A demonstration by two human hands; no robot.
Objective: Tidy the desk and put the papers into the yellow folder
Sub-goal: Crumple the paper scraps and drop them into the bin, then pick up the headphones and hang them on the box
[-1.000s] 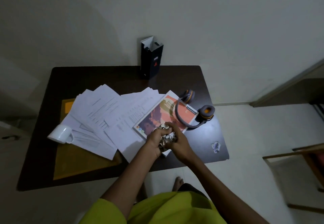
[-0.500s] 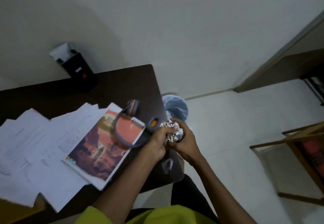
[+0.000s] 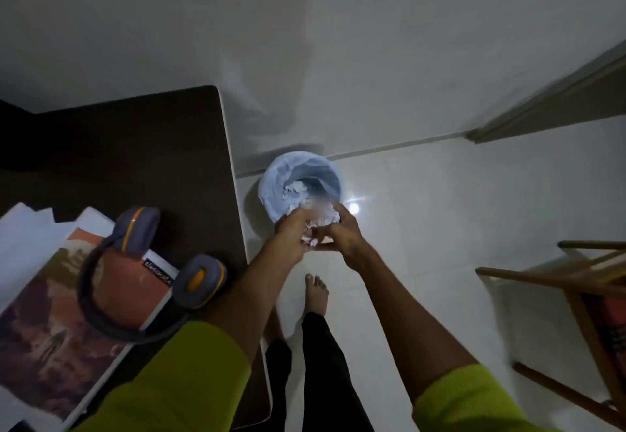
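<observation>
Head view: both my hands are cupped together over the bin's (image 3: 271,191) mouth, left hand (image 3: 294,233) and right hand (image 3: 343,232) curled shut around a wad of crumpled paper (image 3: 320,220), held there so it falls straight inside; it blurs, perhaps already slipping. More scrap lies in the bin's liner. Back on the worktop (image 3: 135,147), loose papers (image 3: 30,238) wait under a magazine (image 3: 67,323) and headphones (image 3: 142,279). The yellow folder is out of sight.

A black label on the magazine (image 3: 84,303) is showing pale lettering, too blurred for reading; nothing else carries text.
</observation>
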